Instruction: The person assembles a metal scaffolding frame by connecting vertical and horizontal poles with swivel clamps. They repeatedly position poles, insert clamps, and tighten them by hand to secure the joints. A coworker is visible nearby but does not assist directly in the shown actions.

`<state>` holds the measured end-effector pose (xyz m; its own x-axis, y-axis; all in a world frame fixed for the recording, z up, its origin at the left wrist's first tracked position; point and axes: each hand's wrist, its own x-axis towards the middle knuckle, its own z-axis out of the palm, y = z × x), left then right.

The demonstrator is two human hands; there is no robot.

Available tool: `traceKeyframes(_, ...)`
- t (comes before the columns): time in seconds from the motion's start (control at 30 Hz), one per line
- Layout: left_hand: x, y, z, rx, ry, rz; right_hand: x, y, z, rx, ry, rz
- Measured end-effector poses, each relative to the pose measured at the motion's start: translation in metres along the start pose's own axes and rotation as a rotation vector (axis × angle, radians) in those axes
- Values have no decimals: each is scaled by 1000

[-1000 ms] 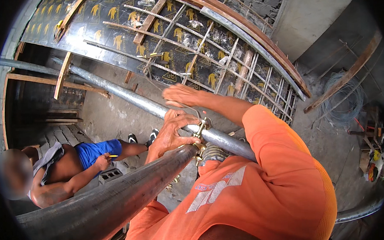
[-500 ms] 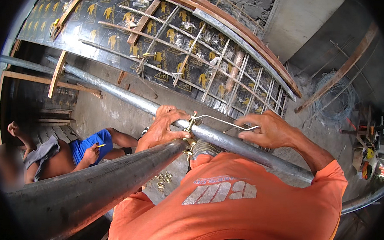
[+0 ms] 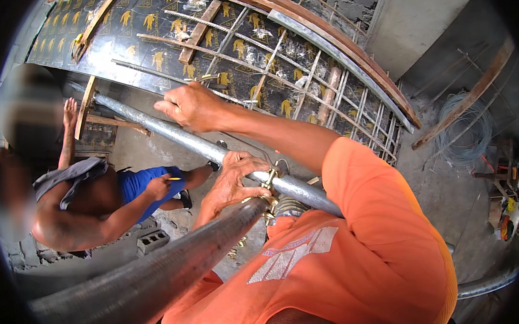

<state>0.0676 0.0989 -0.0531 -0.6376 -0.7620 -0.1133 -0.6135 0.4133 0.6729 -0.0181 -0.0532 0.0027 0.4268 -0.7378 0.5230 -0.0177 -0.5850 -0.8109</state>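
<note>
A brass-coloured scaffold clamp joins a long galvanized pipe to a thick dark pipe that rises toward me at the lower left. My left hand is closed on the clamp, its fingers lying over the galvanized pipe and its thumb on the clamp's near side. From the clamp's bolt a thin bent wrench runs toward the far left. Its outer end is hidden beneath my right hand, which is closed, thumb out, above the pipe. My right arm stretches across in front of me.
Left, another person in blue shorts holds a yellow pencil-like thing. Steel bars lie over the dark formwork panel ahead. A hollow block sits low left. Coiled wire and a leaning plank are right.
My right hand has swung from the right of the clamp to its far left, and the wrench has turned with it. My left hand stays at the clamp. The other person has raised an arm.
</note>
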Motion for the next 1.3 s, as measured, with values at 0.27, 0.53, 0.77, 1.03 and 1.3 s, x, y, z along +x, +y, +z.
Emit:
traceKeyframes(0.27,-3,-6,5,-4,44,-9,-92,183,79,24,-448,275)
traceKeyframes(0.53,-4,-5,1,-61,-6,6,-226,202,13,141,-618,778)
traceKeyframes(0.77,-2,-6,1,-23,-21,35,-329,82,-125,63,-757,962)
traceKeyframes(1.03,-3,-4,-1,4,-24,18,-320,-31,-176,-210,-611,810)
traceKeyframes(1.3,-3,6,-5,4,-24,4,-320,-33,-162,-294,-531,746)
